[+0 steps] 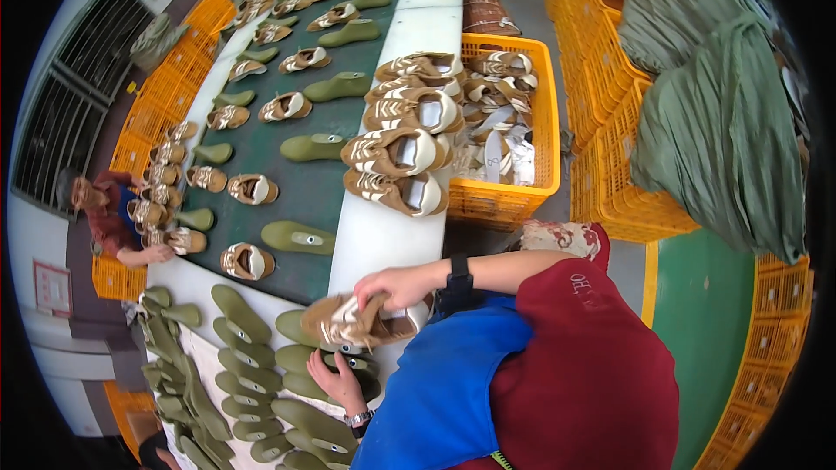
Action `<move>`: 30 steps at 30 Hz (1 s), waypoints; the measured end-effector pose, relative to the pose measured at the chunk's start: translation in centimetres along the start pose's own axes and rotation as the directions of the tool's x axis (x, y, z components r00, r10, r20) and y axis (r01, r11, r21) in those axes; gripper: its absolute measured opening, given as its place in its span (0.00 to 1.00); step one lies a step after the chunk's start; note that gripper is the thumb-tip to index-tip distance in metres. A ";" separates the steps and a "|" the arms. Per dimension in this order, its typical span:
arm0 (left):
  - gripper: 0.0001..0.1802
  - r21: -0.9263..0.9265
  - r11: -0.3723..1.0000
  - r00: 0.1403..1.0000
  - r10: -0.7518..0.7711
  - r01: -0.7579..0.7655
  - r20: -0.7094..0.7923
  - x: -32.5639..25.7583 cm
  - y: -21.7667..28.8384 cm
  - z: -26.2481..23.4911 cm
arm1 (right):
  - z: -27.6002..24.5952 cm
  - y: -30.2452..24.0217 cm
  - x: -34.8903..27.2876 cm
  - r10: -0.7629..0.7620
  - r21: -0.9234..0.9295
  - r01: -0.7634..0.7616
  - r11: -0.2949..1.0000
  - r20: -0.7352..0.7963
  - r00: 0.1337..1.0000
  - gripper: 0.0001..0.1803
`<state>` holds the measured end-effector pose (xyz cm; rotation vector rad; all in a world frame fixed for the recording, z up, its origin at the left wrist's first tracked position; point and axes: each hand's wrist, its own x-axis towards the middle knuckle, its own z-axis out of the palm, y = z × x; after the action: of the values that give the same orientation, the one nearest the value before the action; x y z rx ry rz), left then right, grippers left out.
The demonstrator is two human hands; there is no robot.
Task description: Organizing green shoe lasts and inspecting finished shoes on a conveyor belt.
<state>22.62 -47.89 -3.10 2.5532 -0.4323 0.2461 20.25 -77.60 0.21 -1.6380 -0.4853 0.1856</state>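
My right hand (pixel 396 287), with a dark band at the wrist, grips a brown sneaker (pixel 340 322) with white laces by its upper near the opening. Just below that shoe, my left hand (pixel 338 381) has its fingers apart over the green shoe lasts (pixel 305 370) and holds nothing; whether a fingertip touches the shoe or a last I cannot tell. Rows of such lasts lie along the table's near end. Beyond the held shoe, several brown sneakers (pixel 396 157) stand bunched on the white table edge (pixel 361 244).
A green conveyor belt (pixel 261 135) carries spaced sneakers and lasts. Right of it stands an orange crate (pixel 549 122) with more shoes. Stacked orange crates (pixel 610 157) under green cloth (pixel 705 130) line the right. Across the belt, a co-worker (pixel 113 213) reaches toward shoes.
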 end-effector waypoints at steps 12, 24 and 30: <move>0.17 -0.863 0.317 0.916 -0.212 0.394 0.340 3.7 7.7 -6.0 | -1.1 -1.0 -0.3 -0.128 0.025 0.127 0.992 0.081 0.988 0.24; 0.16 -0.749 0.523 0.867 -0.479 0.406 0.135 4.7 10.5 -2.5 | -4.2 -1.0 0.7 0.184 -0.254 -0.167 0.953 0.043 0.982 0.22; 0.33 -0.772 0.330 0.838 -0.146 0.543 0.526 2.5 12.2 -1.0 | -3.5 -2.3 2.3 0.149 -0.318 -0.119 0.941 0.071 0.986 0.20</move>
<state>20.57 -57.83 4.14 1.4638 -0.0449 -0.5462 23.19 -79.73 3.31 -1.9831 -0.4935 0.3007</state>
